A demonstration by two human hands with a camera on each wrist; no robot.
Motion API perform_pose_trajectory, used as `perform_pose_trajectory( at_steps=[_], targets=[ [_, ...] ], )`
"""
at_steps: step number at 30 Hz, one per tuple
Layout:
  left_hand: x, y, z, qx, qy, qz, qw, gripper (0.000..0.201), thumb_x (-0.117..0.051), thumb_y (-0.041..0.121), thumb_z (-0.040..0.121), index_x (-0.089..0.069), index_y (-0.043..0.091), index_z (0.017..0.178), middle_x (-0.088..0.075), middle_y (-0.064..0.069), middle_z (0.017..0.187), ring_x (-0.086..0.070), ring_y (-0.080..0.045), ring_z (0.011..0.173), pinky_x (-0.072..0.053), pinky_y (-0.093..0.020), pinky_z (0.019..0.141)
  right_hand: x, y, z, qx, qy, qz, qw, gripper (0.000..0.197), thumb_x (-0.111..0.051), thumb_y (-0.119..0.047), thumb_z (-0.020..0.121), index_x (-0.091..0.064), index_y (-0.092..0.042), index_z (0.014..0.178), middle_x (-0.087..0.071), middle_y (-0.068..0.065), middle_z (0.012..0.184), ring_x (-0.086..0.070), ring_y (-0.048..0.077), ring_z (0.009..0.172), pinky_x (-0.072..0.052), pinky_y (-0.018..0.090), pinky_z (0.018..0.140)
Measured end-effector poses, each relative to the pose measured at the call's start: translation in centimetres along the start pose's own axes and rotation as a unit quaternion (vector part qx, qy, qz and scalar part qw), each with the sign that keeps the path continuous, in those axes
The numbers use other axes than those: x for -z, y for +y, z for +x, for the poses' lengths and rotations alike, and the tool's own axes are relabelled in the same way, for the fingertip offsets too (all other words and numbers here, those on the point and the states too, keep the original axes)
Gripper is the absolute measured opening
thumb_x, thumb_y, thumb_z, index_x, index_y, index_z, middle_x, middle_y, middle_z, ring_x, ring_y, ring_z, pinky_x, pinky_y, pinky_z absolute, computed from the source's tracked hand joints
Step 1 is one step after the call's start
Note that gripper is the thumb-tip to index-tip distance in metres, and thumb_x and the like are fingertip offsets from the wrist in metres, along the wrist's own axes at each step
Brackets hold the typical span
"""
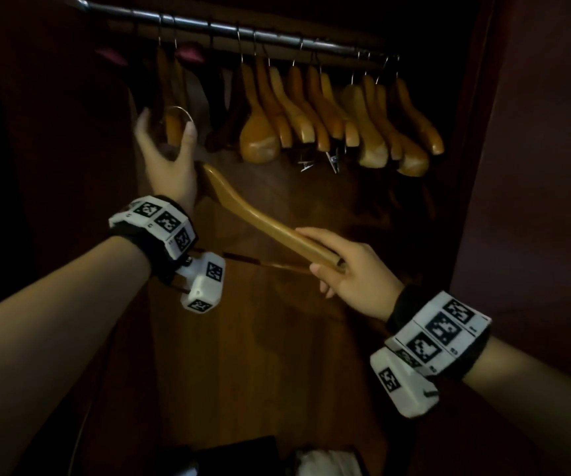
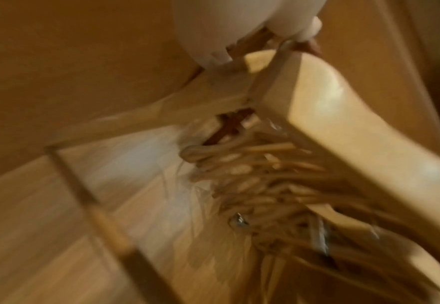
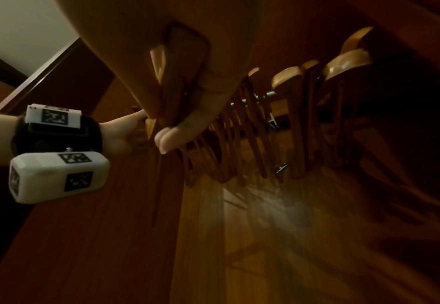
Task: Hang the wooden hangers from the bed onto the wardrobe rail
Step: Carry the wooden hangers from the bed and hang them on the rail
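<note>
A light wooden hanger [image 1: 260, 218] is held slanted inside the wardrobe, below the metal rail [image 1: 277, 37]. My left hand [image 1: 165, 146] grips it at the neck, and its wire hook [image 1: 179, 111] rises between thumb and fingers, still well under the rail. My right hand [image 1: 328, 266] pinches the low right end of the hanger's arm. Several wooden hangers [image 1: 311, 108] hang on the rail to the right. The blurred left wrist view shows the held hanger [image 2: 330, 123] close up. In the right wrist view, my thumb [image 3: 166, 142] lies along the hanger's end [image 3: 177, 82].
Darker hangers and cloth [image 1: 191, 53] hang at the rail's left part, just above my left hand. Metal clips [image 1: 334, 163] dangle beneath the hung hangers. The wardrobe's side wall [image 1: 534, 166] stands at the right. Dark and white items [image 1: 325, 462] lie at the bottom.
</note>
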State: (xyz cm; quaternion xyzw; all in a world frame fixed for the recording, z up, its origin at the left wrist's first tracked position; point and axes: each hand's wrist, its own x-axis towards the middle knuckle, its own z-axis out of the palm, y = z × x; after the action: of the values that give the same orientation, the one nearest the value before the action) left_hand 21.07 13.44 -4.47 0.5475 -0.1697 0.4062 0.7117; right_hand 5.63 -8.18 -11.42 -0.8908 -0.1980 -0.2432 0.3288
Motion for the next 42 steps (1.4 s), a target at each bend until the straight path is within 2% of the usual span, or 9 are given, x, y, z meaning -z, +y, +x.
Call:
perform_pose_trajectory(
  at_steps=[3,8,12,18,26,31,35,38,42],
  targets=[
    [-1.9,0.6,-0.7,0.016,-0.011,-0.015,1.0,0.054,-0.052,0.035,0.095,-0.032,0.017,0.141,-0.05,0.005,0.127,-0.051,0.0,0.11,-0.044,-0.008,0.082,0.9,1.2,-1.9,-0.005,0.001,0.018,1.0,0.053,-0.053,-0.009,0.092,-0.041,-0.035,0.137,-0.063,0.0,0.086,-0.064,0.016,0.069,-0.058,0.029,0.064],
    [-3.6,1.0,-1.0,0.051,-0.022,-0.017,0.998,0.043,-0.051,0.034,0.095,-0.044,0.016,0.134,-0.053,0.004,0.125,-0.051,-0.01,0.117,-0.043,-0.017,0.094,2.3,3.2,-4.8,-0.002,-0.006,0.032,0.999,0.054,-0.054,-0.006,0.092,-0.042,-0.045,0.127,-0.06,-0.009,0.083,-0.063,0.014,0.068,-0.058,0.03,0.063],
    [-4.6,1.0,-1.7,0.061,-0.035,-0.018,0.997,0.055,-0.055,0.02,0.089,-0.032,0.023,0.14,-0.049,0.007,0.122,-0.052,-0.006,0.107,-0.046,-0.026,0.096,3.3,4.2,-6.3,-0.006,0.002,0.06,0.998,0.054,-0.054,-0.003,0.091,-0.043,-0.045,0.124,-0.06,-0.011,0.078,-0.062,0.011,0.066,-0.057,0.027,0.063],
    [-5.9,1.3,-2.6,0.068,-0.036,0.048,0.996,0.078,-0.058,0.026,0.068,-0.028,0.03,0.14,-0.046,0.003,0.132,-0.045,-0.018,0.121,-0.042,-0.041,0.103,4.4,5.2,-8.0,-0.028,0.024,0.071,0.997,0.055,-0.054,-0.002,0.091,-0.044,-0.044,0.125,-0.061,-0.002,0.08,-0.062,0.017,0.066,-0.057,0.031,0.062],
    [-6.9,0.8,-1.9,0.057,-0.03,0.061,0.996,0.07,-0.046,0.009,0.075,-0.029,0.023,0.142,-0.046,-0.005,0.132,-0.047,-0.021,0.121,-0.04,-0.034,0.104,6.6,6.1,-10.3,-0.047,0.075,0.082,0.993,0.055,-0.055,0.001,0.09,-0.048,-0.044,0.122,-0.06,-0.002,0.08,-0.062,0.016,0.063,-0.055,0.031,0.061],
    [-7.3,1.1,-2.4,0.07,0.002,0.04,0.997,0.057,-0.042,0.011,0.084,-0.035,0.021,0.14,-0.046,-0.009,0.134,-0.053,-0.021,0.114,-0.042,-0.026,0.095,7.6,6.4,-11.0,-0.052,0.107,0.076,0.99,0.053,-0.055,0.003,0.089,-0.049,-0.038,0.122,-0.059,0.001,0.076,-0.062,0.015,0.059,-0.056,0.032,0.06],
    [-7.8,1.4,-2.7,0.058,0.028,0.024,0.998,0.051,-0.039,0.027,0.09,-0.035,0.02,0.141,-0.043,-0.005,0.141,-0.042,-0.021,0.127,-0.035,-0.033,0.106,7.5,6.0,-10.4,-0.067,0.123,0.062,0.988,0.053,-0.055,0.002,0.089,-0.049,-0.041,0.12,-0.059,-0.002,0.083,-0.062,0.017,0.061,-0.056,0.032,0.059],
    [-8.1,1.4,-2.6,0.037,0.021,0.065,0.997,0.059,-0.047,0.044,0.089,-0.033,0.021,0.141,-0.043,-0.003,0.14,-0.037,-0.022,0.129,-0.033,-0.037,0.107,6.8,5.1,-9.5,-0.073,0.128,0.038,0.988,0.05,-0.055,0.0,0.09,-0.049,-0.035,0.126,-0.061,-0.002,0.085,-0.062,0.016,0.062,-0.057,0.031,0.06],
    [-8.2,1.4,-2.3,0.02,0.017,0.146,0.989,0.07,-0.054,0.048,0.085,-0.028,0.018,0.143,-0.039,-0.004,0.143,-0.031,-0.024,0.131,-0.029,-0.036,0.107,5.6,3.4,-8.2,-0.076,0.135,0.025,0.988,0.049,-0.053,-0.004,0.091,-0.047,-0.029,0.132,-0.061,0.002,0.081,-0.062,0.016,0.064,-0.059,0.032,0.062]
  ],
)
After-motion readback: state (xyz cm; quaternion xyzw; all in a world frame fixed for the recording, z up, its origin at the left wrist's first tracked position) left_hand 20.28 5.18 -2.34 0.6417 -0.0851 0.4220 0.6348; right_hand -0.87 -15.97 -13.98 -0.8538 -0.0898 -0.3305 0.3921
